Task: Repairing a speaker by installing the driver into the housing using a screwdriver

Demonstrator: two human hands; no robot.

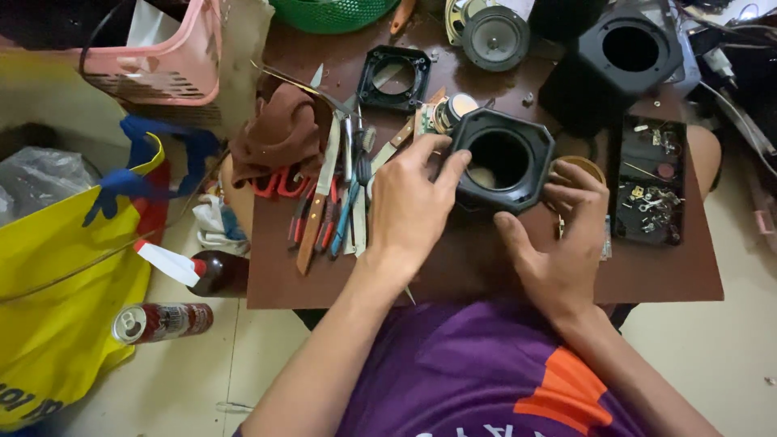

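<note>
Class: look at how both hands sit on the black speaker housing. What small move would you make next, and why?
Probably tilt the black speaker housing toward the viewer to see inside. Both the left hand and right hand grip its rim, its round opening is empty, and a loose speaker cone lies apart at the table's far edge.

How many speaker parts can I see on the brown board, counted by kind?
Black speaker housings with a round hole: 2, one held by the left hand and right hand, one behind
Flat black square frames: 1
Loose speaker cones: 1
Total: 4
</note>
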